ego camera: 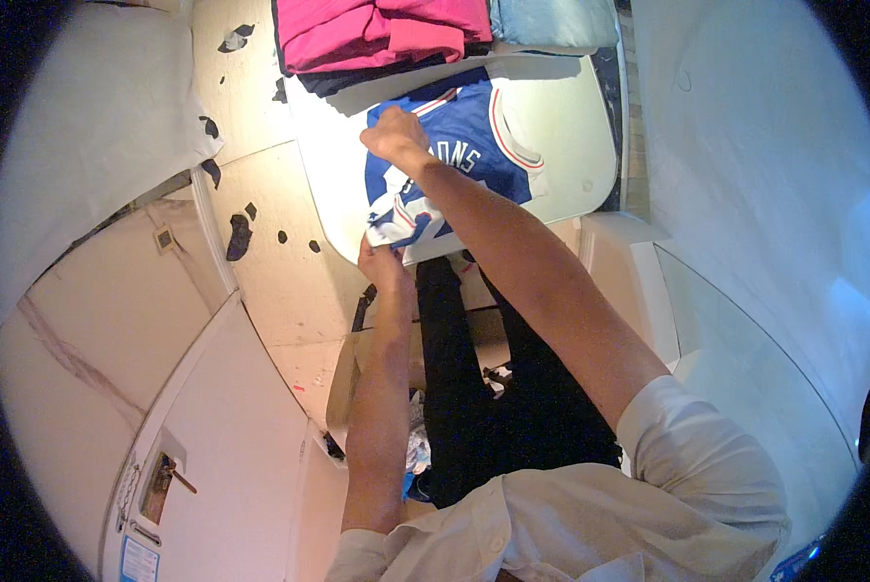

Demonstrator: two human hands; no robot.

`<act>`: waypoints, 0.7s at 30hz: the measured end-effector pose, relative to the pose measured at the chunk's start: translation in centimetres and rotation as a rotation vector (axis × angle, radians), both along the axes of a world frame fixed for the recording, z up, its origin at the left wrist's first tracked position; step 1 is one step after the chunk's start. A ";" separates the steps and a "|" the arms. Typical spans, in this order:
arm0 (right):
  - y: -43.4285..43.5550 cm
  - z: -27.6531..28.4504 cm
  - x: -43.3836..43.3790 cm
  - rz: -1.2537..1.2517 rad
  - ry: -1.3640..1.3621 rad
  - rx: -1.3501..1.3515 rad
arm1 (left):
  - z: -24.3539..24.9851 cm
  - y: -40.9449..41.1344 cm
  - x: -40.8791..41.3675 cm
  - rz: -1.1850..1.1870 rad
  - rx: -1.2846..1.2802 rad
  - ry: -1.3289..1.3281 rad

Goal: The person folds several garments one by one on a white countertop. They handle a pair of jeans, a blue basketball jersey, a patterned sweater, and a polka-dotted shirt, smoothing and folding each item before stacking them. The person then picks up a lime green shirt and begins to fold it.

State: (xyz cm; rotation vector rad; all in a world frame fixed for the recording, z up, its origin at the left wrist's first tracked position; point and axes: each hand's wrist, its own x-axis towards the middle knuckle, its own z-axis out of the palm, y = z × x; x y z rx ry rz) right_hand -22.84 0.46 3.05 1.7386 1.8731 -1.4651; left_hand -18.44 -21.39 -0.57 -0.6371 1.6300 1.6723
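A blue sleeveless basketball jersey (pixel 504 167) with white and red trim lies on a white tabletop (pixel 566 193) in front of me. It bears white lettering, partly covered by my right forearm. My right hand (pixel 396 134) is closed on the cloth at the jersey's far left, near a striped trim. At the near left corner, my left hand (pixel 382 263) pinches a bunched, turned-over part with white trim. The fabric between the two hands is creased, with some white showing. Parts of my right fingers are hidden from view.
Folded pink clothing (pixel 384 33) is stacked on dark cloth at the far side of the tabletop. Beside it lies folded light blue cloth (pixel 555 23). A white door (pixel 217 444) with a handle is at left. Dark patches (pixel 239 236) mark the pale floor (pixel 268 196).
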 end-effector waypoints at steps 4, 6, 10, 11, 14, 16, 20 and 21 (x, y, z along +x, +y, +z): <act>1.7 -3.3 0.4 -0.003 0.058 0.011 | 0.6 0.0 -0.7 0.092 0.040 0.004; 2.5 -5.3 0.6 -0.168 0.179 -0.172 | 1.0 -0.8 -1.5 0.069 0.083 0.006; 2.1 -6.4 -0.8 -0.479 0.378 -0.498 | 0.4 -2.9 -5.2 0.085 0.226 0.023; 2.0 -6.2 -1.1 -0.517 0.412 -0.550 | 0.0 -3.3 -6.5 0.132 0.292 0.027; 2.2 -4.6 -1.1 -0.527 0.479 -0.626 | 0.7 -4.1 -9.5 0.084 0.334 0.142; 3.5 -1.8 -0.2 -0.562 0.461 -0.661 | 2.6 -3.5 -9.5 -0.044 0.310 0.240; 7.3 -6.5 4.4 0.045 0.540 -0.379 | 5.1 -2.2 -6.5 -0.299 0.112 0.486; 7.4 -4.8 3.5 -0.149 0.321 -0.536 | 5.2 -3.0 -5.5 -0.399 0.020 0.535</act>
